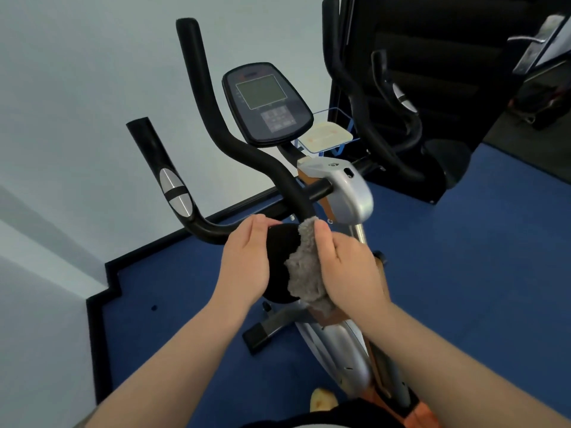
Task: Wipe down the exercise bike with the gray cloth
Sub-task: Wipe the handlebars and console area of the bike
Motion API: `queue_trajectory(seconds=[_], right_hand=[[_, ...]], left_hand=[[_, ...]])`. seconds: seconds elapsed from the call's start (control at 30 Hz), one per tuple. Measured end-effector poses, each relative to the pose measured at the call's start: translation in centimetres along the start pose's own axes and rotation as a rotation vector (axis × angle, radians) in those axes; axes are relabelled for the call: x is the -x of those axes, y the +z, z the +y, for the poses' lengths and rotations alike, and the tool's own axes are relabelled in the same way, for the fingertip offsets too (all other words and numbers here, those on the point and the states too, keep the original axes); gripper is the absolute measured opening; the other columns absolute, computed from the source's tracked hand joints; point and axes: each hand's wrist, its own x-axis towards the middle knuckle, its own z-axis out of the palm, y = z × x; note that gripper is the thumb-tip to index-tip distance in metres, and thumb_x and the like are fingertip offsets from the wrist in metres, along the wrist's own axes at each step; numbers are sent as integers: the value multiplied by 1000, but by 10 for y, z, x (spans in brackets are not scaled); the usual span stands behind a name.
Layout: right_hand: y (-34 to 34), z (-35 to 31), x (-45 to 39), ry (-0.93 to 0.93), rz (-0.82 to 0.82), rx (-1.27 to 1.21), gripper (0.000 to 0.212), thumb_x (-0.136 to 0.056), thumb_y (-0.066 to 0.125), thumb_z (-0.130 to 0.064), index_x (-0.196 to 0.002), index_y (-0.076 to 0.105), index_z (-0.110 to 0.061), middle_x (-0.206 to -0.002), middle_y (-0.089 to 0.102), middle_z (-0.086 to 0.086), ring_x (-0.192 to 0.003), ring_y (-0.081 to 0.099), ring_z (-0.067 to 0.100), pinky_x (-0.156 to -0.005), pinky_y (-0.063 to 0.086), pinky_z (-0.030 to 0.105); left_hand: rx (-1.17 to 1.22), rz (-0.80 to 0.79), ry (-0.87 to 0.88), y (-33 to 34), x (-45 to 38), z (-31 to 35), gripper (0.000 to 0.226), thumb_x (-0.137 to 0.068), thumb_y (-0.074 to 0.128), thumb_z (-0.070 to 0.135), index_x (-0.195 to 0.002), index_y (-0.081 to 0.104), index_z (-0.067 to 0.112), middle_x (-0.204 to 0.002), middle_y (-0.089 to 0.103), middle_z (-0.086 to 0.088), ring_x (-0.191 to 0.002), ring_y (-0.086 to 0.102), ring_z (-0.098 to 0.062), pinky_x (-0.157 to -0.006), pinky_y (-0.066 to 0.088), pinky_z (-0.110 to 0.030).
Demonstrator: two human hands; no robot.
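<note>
A person stands over the exercise bike [349,193], both bare forearms reaching forward and down to the middle of the black handlebar [216,125]. The right hand [349,267] has its fingers curled round a fluffy gray cloth [306,270] and presses it against the bar just where the bar's long upright branch comes down; the thumb points up along the cloth's top edge, and the rest of the cloth hangs bunched below the palm. The left hand [247,261] is just beside it, the fingers bent over a round black padded part [279,251] of the handlebar, the thumb lying along its upper edge; how firmly it grips cannot be told. The two hands do not touch, the cloth and a strip of black padding lying between them. Beyond the hands rises the console [267,103], a dark oval panel with a grey-green screen and a block of buttons under it, tilted toward the person. The left grip of the bar carries a silver sensor plate [176,193]. The bike's silver and orange frame runs down between the forearms to a black foot on the blue floor [463,273]. Behind the console stands a small blue wire rack [332,131] with a pale tray on it, and to the right a second dark machine [432,88] against the back
</note>
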Motion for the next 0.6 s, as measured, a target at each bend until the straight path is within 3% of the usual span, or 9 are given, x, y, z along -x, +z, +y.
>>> queue_trajectory(seconds=[0.07, 0.1, 0.2, 0.27, 0.33, 0.43, 0.53, 0.6], right_hand=[[-12, -4, -14, -8, -85, 20, 40, -104, 29, -32, -81, 53, -10, -55, 35, -2, -52, 44, 15, -53, 42, 32], [-16, -6, -23, -7, -111, 84, 38, -104, 31, -31, -82, 53, -10, -56, 35, -1, -52, 42, 17, -52, 39, 34], [-21, -11, -41, -51, -98, 186, 60, -100, 35, -47, -48, 39, -16, -47, 35, -2, -46, 37, 17, -50, 34, 31], [-30, -13, -46, -41, 24, 152, 64, -98, 38, -49, -44, 39, -15, -44, 36, -4, -46, 39, 18, -51, 38, 33], [-46, -16, -57, -40, 202, 36, 64, -97, 38, -51, -49, 45, -10, -46, 38, -3, -46, 41, 19, -51, 42, 39], [-60, -27, -82, -143, 361, 13, 62, -97, 33, -57, -60, 47, -10, -52, 44, -6, -48, 44, 15, -48, 35, 34], [-36, -36, -95, -222, 151, 162, 42, -99, 34, -54, -76, 54, -25, -84, 57, 0, -77, 58, 22, -67, 42, 36], [-9, -30, -94, -242, -14, 191, 29, -99, 42, -46, -107, 58, -24, -110, 55, 4, -102, 54, 25, -86, 44, 41]], left_hand=[[-25, -9, 13, 0, 0, 1, 41, -105, 34, 32, -87, 71, 26, -89, 69, 9, -84, 62, 0, -78, 46, -25], [-42, -19, 28, -1, 0, 1, 41, -106, 34, 33, -88, 71, 27, -89, 69, 10, -84, 62, 1, -78, 46, -24], [-118, -31, 114, -6, 2, 3, 36, -105, 34, 36, -93, 68, 32, -94, 68, 16, -89, 61, 6, -81, 46, -20], [-135, 4, 230, -17, -2, 8, 28, -104, 37, 35, -97, 64, 32, -97, 67, 18, -93, 62, 6, -84, 47, -19], [-182, 82, 375, -35, -14, 17, 26, -102, 37, 37, -97, 62, 33, -95, 67, 21, -95, 61, 7, -81, 43, -8], [-265, 61, 430, -50, -42, 29, 26, -99, 38, 41, -92, 62, 36, -90, 67, 24, -93, 62, 10, -77, 40, 0], [-415, -26, 377, -46, -64, 26, 27, -101, 41, 38, -89, 64, 30, -86, 68, 18, -87, 64, 3, -76, 46, -14], [-702, -15, 402, -42, -73, 14, 32, -102, 40, 40, -88, 64, 26, -76, 66, 9, -75, 63, -13, -72, 45, -31]])
